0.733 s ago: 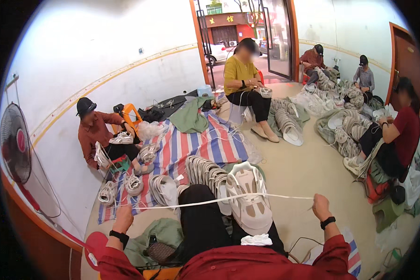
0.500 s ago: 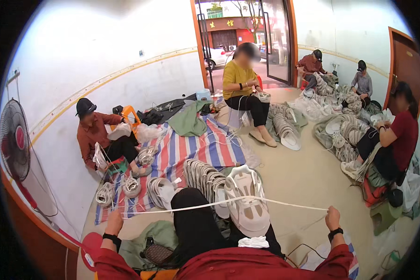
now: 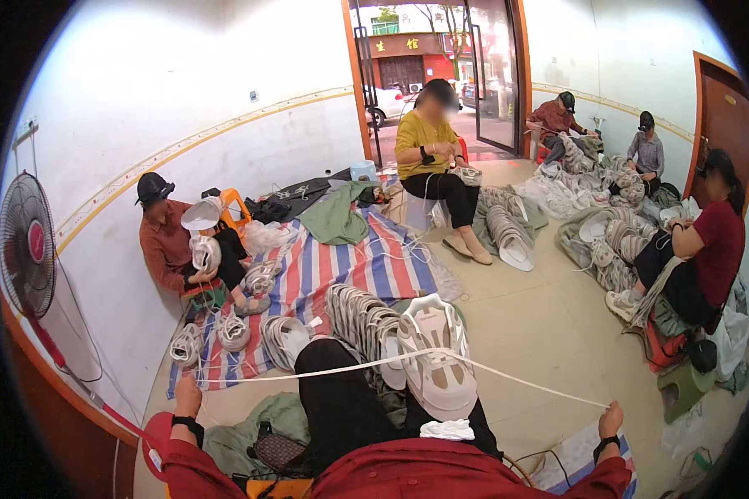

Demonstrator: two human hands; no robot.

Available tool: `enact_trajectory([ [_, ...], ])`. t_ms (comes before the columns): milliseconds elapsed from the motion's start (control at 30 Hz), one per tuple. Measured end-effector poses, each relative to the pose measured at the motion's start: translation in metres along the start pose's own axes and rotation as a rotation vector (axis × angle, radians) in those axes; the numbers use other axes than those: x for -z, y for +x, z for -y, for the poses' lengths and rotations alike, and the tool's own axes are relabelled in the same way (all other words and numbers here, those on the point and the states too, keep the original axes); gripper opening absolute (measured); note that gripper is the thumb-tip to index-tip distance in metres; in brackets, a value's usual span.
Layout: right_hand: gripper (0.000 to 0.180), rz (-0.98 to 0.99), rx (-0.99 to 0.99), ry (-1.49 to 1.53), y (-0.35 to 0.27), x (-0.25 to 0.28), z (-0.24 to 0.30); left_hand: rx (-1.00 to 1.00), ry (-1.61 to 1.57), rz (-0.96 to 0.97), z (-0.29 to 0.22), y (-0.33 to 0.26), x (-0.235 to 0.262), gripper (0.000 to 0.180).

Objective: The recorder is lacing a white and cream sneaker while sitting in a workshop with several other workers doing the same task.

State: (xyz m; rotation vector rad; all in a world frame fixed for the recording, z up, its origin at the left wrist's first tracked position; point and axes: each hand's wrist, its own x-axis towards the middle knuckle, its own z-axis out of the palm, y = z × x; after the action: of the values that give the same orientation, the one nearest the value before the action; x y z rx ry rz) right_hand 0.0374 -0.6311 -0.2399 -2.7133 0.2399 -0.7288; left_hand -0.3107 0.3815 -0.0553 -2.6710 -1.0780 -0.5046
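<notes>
A white shoe upper (image 3: pixel 448 397) rests on my thigh, toe toward me, with cut-out openings on its top. Through it runs a long white shoelace (image 3: pixel 333 368), both halves stretched out to the sides. Far to the left, my left hand (image 3: pixel 188 397) is closed on one end of the lace. My right hand (image 3: pixel 611 419), low on the right, pinches the other end. A folded white bundle (image 3: pixel 447 429), apparently more laces, lies on my lap just below the shoe's toe.
Rows of stacked shoe uppers (image 3: pixel 356 316) stand ahead on a striped sheet (image 3: pixel 333 262). A co-worker in yellow (image 3: pixel 424 141) sits near the doorway; several others work along the walls. A standing fan (image 3: pixel 28 245) is at the left wall, a green stool (image 3: pixel 686 387) at right.
My hands have spread farther apart, the right one outward and downward, the left slightly outward. The lace's right half now slopes lower. At left, a co-worker has raised a shoe upper.
</notes>
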Motion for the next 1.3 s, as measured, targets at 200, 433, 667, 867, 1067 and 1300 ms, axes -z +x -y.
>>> enact_trajectory([
  [200,0.015,-0.042,-0.084,0.043,-0.011,-0.003,-0.031,0.05,-0.073,-0.046,0.005,-0.004,0.007,0.013],
  [433,0.019,0.135,-0.193,-0.06,-0.022,0.011,-0.035,0.102,0.072,-0.073,0.02,-0.011,0.014,0.01],
  [667,0.01,-0.067,-0.132,-0.162,-0.044,0.011,-0.08,0.093,0.076,-0.086,0.027,-0.021,0.014,0.009],
  [867,0.022,0.097,-0.281,-0.31,-0.055,0.013,-0.101,0.1,0.073,-0.134,0.04,-0.018,0.007,0.007],
  [1067,0.018,0.107,-0.267,-0.227,-0.056,0.018,-0.094,0.176,0.083,-0.084,0.047,-0.019,0.003,0.005],
  [1300,0.027,0.147,-0.609,0.93,-0.002,-0.013,0.01,0.203,0.088,-0.059,0.047,-0.02,-0.001,0.008],
])
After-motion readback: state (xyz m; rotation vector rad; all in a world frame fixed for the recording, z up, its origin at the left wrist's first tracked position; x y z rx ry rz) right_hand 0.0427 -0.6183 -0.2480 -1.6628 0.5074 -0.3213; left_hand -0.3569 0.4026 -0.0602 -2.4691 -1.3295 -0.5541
